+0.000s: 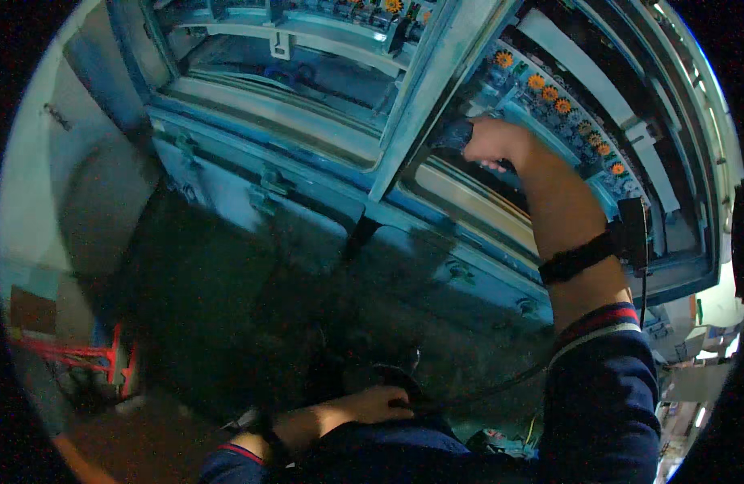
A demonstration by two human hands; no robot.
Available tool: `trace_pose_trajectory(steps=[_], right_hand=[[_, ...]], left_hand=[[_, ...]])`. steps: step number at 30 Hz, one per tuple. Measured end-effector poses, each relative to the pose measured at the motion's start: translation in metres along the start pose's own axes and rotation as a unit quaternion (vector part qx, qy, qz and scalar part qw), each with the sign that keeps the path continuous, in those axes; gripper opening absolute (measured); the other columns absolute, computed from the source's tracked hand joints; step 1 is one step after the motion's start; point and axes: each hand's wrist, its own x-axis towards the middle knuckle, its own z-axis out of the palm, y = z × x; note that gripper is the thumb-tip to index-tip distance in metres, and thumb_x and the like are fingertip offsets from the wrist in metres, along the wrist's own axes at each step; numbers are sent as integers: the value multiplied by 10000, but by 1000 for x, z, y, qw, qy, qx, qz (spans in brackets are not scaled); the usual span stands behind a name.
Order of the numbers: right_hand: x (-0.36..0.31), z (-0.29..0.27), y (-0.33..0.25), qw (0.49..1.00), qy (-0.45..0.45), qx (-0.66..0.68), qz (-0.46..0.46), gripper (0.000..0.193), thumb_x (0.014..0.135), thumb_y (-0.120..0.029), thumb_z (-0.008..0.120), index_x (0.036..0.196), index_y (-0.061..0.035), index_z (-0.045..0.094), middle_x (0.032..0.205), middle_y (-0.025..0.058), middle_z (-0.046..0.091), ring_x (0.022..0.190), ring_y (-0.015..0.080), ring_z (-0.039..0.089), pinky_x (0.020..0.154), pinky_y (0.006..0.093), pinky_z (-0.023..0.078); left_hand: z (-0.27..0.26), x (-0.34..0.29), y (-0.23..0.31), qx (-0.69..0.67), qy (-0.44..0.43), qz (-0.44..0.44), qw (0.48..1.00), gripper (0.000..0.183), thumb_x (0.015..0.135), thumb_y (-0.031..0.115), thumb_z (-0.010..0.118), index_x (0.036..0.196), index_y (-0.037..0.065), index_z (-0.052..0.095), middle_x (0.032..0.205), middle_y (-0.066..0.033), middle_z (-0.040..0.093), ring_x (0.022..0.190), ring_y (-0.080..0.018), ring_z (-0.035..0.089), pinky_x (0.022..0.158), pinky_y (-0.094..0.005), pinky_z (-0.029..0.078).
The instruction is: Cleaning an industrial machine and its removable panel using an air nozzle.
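My right hand reaches into the right-hand opening of a blue-green metal machine frame. Its fingers are closed on a dark, crumpled cloth, beside the opening's lower ledge. Just beyond the hand runs a row of small orange toothed wheels along a bar inside the machine. My left hand is low in front of my body, fingers curled in at something dark. What it grips, if anything, is lost in shadow.
A left-hand opening holds rails and more orange wheels. Lower panels with latches are below the openings. A red metal frame stands at the lower left. A dark cable or hose runs across near my body.
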Motion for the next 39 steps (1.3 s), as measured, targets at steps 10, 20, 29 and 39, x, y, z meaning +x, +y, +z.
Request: trace_pose_trajectory(steps=[10, 20, 29, 39], right_hand=[[9, 9, 31, 986, -63, 29, 149, 209, 756, -116, 635, 944, -27, 613, 624, 108, 596, 486, 202, 580, 429, 382, 476], [-25, 43, 178, 988, -39, 1, 149, 268, 775, -150, 682, 972, 31, 667, 682, 154, 669, 528, 221, 634, 505, 394, 522], [-109, 101, 417, 979, -35, -7, 200, 256, 785, -83, 676, 1029, -9, 650, 659, 170, 657, 511, 241, 630, 470, 397, 509], [-215, 106, 542, 946, -21, 103, 306, 220, 854, -70, 637, 1064, -5, 647, 706, 196, 665, 522, 257, 633, 427, 410, 507]], left_hand=[[-23, 13, -5, -41, -66, 18, 997, 516, 961, 500, 619, 1228, 59, 644, 1226, -179, 654, 1175, -331, 613, 1014, -434, 470], [-18, 64, -6, -28, -30, -46, 998, 590, 944, 477, 648, 1363, 71, 562, 1388, -199, 554, 1269, -362, 544, 1097, -433, 419], [-40, -10, -82, -15, 178, -266, 947, 539, 933, 366, 710, 1343, 38, 588, 1284, -146, 646, 1158, -274, 623, 1001, -396, 487], [-23, -66, -103, 198, 137, -349, 906, 267, 883, 183, 773, 1097, 35, 711, 1107, -85, 686, 1039, -231, 644, 910, -390, 512]])
